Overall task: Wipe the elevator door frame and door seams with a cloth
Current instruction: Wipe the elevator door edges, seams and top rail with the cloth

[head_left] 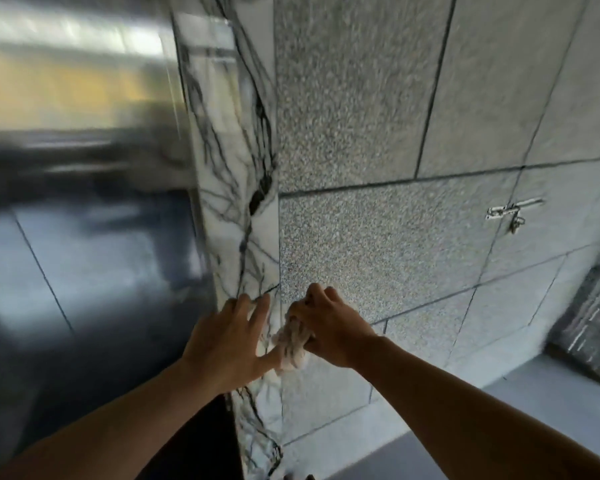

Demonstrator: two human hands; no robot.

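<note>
Speckled grey granite wall panels [378, 237] are met on their left by the white, black-veined marble door frame [236, 209], whose long axis runs vertically. A crumpled white cloth [291, 344] is clenched in the right hand [329, 327] just right of that frame; the left hand [229, 341] is spread flat and empty upon it.

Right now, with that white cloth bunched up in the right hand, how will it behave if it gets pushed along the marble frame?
The cloth looks soft and floppy, crumpling inside the right hand. It probably slides easily on the glossy marble frame, and looks light.
</note>
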